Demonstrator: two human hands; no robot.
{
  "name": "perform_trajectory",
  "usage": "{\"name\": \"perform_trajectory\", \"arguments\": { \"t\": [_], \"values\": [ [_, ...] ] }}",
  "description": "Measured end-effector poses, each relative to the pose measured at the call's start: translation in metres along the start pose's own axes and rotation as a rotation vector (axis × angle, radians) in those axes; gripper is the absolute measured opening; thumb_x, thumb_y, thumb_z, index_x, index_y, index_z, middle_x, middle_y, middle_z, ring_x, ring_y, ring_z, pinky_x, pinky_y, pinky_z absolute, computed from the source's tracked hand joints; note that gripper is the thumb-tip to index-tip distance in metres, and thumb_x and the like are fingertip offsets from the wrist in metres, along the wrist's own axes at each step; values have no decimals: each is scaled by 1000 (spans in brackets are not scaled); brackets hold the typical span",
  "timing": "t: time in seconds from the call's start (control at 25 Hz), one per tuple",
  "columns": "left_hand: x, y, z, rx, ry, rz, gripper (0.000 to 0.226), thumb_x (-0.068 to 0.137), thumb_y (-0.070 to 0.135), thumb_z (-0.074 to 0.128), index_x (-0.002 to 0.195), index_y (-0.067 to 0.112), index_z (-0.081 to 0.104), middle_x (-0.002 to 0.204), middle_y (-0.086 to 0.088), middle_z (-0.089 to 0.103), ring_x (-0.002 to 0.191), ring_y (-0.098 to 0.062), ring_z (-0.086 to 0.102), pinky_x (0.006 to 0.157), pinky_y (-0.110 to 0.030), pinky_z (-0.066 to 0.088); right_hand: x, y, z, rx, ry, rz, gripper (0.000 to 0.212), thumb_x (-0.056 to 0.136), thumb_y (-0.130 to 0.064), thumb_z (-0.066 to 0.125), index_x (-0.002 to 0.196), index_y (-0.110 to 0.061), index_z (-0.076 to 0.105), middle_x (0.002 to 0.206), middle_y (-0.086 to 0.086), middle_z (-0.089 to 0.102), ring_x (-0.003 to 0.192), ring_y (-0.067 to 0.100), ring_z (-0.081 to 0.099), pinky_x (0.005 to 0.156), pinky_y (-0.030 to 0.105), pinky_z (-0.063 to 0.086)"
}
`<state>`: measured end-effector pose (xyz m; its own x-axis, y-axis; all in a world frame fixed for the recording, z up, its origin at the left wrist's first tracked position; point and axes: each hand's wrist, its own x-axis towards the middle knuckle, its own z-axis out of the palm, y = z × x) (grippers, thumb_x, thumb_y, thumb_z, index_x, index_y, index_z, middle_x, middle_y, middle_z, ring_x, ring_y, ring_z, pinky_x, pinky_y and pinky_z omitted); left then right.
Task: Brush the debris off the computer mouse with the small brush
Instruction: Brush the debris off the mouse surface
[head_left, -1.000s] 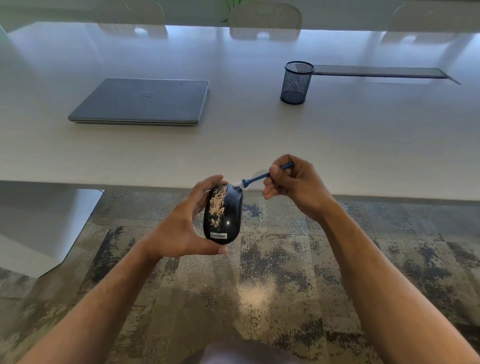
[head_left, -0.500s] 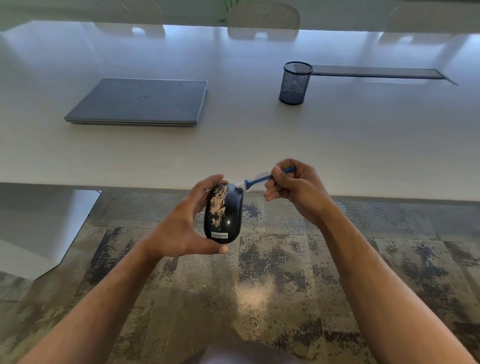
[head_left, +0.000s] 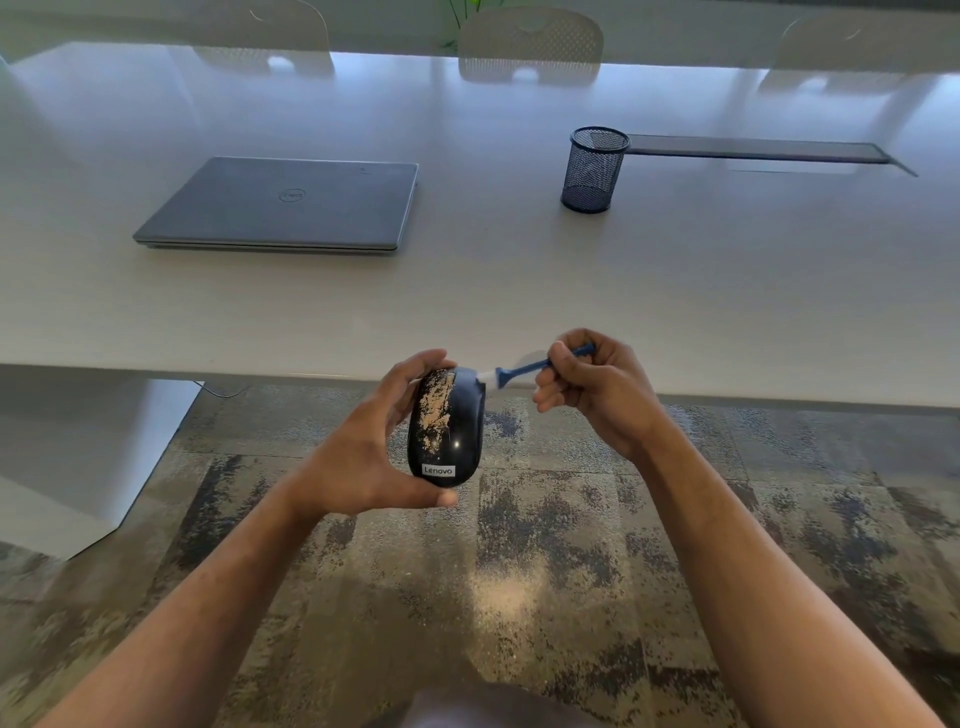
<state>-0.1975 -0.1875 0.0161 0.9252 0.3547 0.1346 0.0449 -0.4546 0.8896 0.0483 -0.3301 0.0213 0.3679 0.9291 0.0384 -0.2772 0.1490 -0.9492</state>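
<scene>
Brushing a mouse (head_left: 451, 431) beside the table (head_left: 467, 301).
Left hand (head_left: 363, 467) grips mouse; right hand (head_left: 597, 395) pinches brush (head_left: 511, 371); laptop (head_left: 285, 205), mesh cup (head_left: 595, 169) on table; mottled carpet (head_left: 519, 571) below.

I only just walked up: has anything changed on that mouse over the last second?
Yes. The tan debris has shrunk: the mouse is now clean on its right side, with a strip left along the left. The brush has kept working at the top right edge. The left hand still holds the mouse and the right hand the brush; laptop and mesh cup are unmoved.
</scene>
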Motion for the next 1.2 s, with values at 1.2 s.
{"name": "perform_trajectory", "arguments": {
  "t": [1.2],
  "values": [
    [0,2,9,-6,32,-25,120,53,34,95,152,34,27,153,14,39,143,-7,39,119,-41,33,-26,21,19,222,209,63,17,102,-3,50,95,0,64,74,13,74,61,21,73,60,28,62]
  ]
}}
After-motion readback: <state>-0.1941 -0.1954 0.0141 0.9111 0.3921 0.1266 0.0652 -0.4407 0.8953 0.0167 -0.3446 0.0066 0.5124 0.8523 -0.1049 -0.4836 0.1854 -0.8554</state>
